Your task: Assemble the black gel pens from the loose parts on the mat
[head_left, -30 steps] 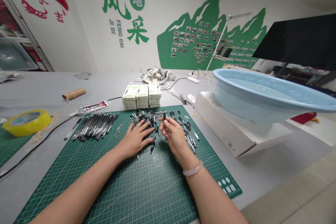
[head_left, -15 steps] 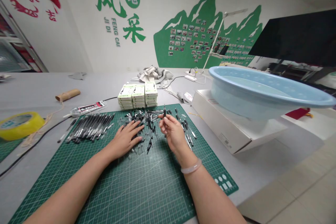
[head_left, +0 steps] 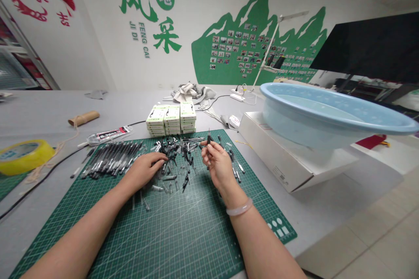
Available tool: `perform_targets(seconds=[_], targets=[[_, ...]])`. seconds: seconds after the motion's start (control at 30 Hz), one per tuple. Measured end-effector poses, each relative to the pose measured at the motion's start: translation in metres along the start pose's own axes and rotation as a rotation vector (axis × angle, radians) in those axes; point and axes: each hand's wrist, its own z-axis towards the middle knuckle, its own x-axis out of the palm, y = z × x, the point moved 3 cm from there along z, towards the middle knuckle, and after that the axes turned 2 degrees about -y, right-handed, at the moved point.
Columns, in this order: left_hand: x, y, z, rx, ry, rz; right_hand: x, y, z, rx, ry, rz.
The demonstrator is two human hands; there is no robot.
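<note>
- The left hand (head_left: 142, 171) is now sitting farther toward the left of the frame; half a second ago it was lying with fingers spread over the heap of pen parts (head_left: 185, 150) at centre, and now its fingers are drawing in at the heap's left edge.
- That shift is uncovering clear pieces (head_left: 169, 178) just below the heap, so more of the loose parts are lying in plain sight for sorting through.
- The right hand (head_left: 216, 161) is staying raised right of centre, having moved only slightly rightward.
- Its grip is pinching a black pen piece (head_left: 208, 139) between thumb and fingers, and the piece is standing roughly upright with a thin tip pointing up.
- The left grip is partly closing, fingertips touching dark parts; the fingers are hiding what lies beneath, so I cannot tell whether it is holding anything.
- A row of pens (head_left: 113, 160) is lying left of the left hand, while loose pens (head_left: 241, 168) are lying just right of the right hand.
- All these are resting on the green cutting mat (head_left: 183, 235), with stacked small boxes (head_left: 171, 117) standing behind the heap on the grey surface (head_left: 137, 100).
</note>
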Motion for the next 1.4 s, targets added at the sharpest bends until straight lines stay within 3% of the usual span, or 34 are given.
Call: perform_targets(seconds=[0.27, 0.53, 0.8, 0.97, 1.13, 1.23, 1.4], targets=[[-0.012, 0.007, 0.008, -0.111, -0.142, 0.113, 0.004, 0.000, -0.003, 0.010, -0.002, -0.013], [-0.008, 0.009, 0.068, -0.055, -0.099, 0.263, 0.008, -0.002, -0.005, 0.026, 0.028, -0.013], [0.015, -0.005, 0.122, -0.093, 0.003, 0.335, 0.008, -0.003, -0.003, 0.040, 0.038, -0.024], [0.027, -0.010, 0.129, -0.157, 0.003, 0.355, 0.009, -0.005, -0.002, 0.040, 0.049, -0.022], [0.014, -0.021, 0.118, -0.172, -0.052, 0.331, 0.011, -0.009, -0.004, 0.046, 0.062, -0.093], [0.000, -0.027, 0.100, -0.192, -0.049, 0.140, 0.014, -0.012, -0.005, 0.047, 0.080, -0.158], [-0.016, -0.040, 0.052, -0.231, 0.055, -0.636, 0.020, -0.022, -0.010, 0.035, 0.123, -0.265]])
